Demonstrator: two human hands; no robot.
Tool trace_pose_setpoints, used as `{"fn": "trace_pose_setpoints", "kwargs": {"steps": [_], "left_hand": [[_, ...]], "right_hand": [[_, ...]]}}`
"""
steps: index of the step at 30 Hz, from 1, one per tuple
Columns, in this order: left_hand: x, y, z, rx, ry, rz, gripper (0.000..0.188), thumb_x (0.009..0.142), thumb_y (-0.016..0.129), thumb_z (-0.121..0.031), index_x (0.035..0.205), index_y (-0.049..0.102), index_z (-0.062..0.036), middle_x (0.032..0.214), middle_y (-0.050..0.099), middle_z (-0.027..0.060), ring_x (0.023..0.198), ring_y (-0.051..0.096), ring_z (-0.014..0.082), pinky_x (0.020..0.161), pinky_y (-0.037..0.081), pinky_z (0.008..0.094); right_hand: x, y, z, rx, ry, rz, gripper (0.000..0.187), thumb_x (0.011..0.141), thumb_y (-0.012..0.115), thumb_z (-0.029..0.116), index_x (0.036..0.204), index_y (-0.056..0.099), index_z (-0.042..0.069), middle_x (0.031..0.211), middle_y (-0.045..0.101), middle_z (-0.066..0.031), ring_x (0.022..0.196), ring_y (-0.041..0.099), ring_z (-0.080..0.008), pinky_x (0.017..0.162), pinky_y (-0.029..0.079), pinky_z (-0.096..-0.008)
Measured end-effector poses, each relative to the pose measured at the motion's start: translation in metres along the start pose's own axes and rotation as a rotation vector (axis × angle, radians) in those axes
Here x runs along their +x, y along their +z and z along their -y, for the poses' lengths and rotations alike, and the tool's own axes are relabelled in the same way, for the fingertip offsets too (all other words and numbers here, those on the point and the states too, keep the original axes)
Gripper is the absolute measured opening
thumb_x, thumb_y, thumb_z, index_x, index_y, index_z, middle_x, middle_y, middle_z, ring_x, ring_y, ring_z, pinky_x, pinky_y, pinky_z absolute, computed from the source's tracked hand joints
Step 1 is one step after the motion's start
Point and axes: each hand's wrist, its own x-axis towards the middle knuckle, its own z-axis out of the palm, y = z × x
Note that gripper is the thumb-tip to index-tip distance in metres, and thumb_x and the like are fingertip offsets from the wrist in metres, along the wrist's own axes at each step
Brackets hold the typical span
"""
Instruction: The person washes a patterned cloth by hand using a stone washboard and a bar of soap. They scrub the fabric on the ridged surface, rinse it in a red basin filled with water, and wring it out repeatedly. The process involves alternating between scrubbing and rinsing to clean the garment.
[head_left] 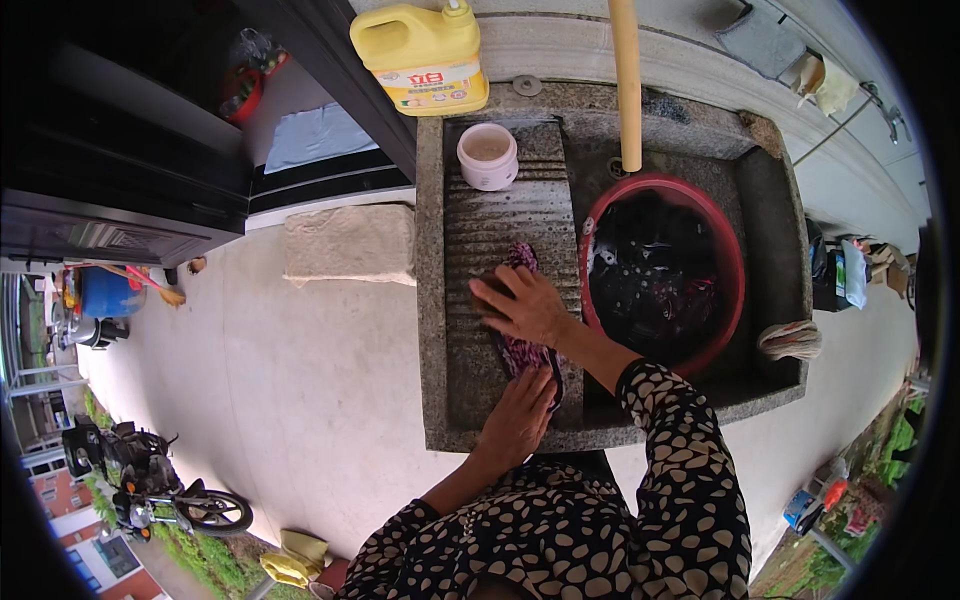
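A purple, pink and dark patterned cloth item (523,353) lies lengthwise on the ridged stone washboard (480,225) at the left of the sink. My left hand (518,415) holds down its near end, fingers stretched forward and close together. Over its middle, my right hand (530,308) is bent around a brown block (488,292) that looks like a scrubbing brush; the palm hides most of it. To the right stands a red basin (740,265) of dark water, with suds and some purple cloth in it. A small pinkish-white tub (488,160) sits at the washboard's far end.
A yellow detergent jug (425,60) stands on the far left corner of the stone sink (433,350). Above the basin hangs a tan pipe (627,90). A bundle of pale string (790,341) rests on the right rim. On the floor at left lies a beige mat (350,243).
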Motion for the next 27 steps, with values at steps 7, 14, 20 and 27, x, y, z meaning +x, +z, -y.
{"fn": "trace_pose_setpoints", "kwargs": {"steps": [7,14,20,27], "left_hand": [[0.011,-0.008,0.003,-0.029,-0.042,-0.092,0.052,0.082,0.066,-0.016,0.127,0.046,0.0005,0.142,0.035,0.0189,0.131,0.034,0.0364,0.103,0.037,0.0464],[0.007,-0.001,0.009,0.016,-0.065,-0.085,0.049,0.082,0.064,-0.013,0.126,0.046,-0.0007,0.140,0.036,0.0206,0.129,0.036,0.0384,0.104,0.036,0.0476],[0.019,-0.009,0.002,-0.047,-0.032,-0.196,0.041,0.081,0.068,-0.013,0.116,0.051,-0.0005,0.128,0.049,0.0176,0.120,0.047,0.0358,0.095,0.044,0.0420],[0.068,-0.014,0.045,-0.259,-0.268,-0.464,0.029,0.082,0.072,-0.022,0.091,0.054,-0.0024,0.080,0.056,0.0119,0.068,0.059,0.0268,0.058,0.049,0.0364]], "right_hand": [[0.050,0.007,-0.080,0.009,0.557,0.068,0.054,0.084,0.065,0.039,0.132,0.047,0.024,0.103,0.046,-0.0108,0.095,0.052,-0.0290,0.071,0.052,-0.0396],[-0.010,-0.009,-0.010,0.070,0.160,0.015,0.063,0.078,0.070,0.039,0.134,0.045,0.027,0.105,0.044,-0.0108,0.089,0.051,-0.0285,0.066,0.051,-0.0400],[0.036,0.001,-0.098,0.380,0.877,-0.018,0.050,0.086,0.063,0.041,0.130,0.053,0.020,0.112,0.054,-0.0113,0.098,0.058,-0.0266,0.080,0.051,-0.0373],[-0.083,-0.043,-0.102,2.164,0.990,-0.633,0.049,0.093,0.049,0.048,0.125,0.052,0.011,0.106,0.065,-0.0136,0.082,0.066,-0.0227,0.068,0.057,-0.0354]]}}
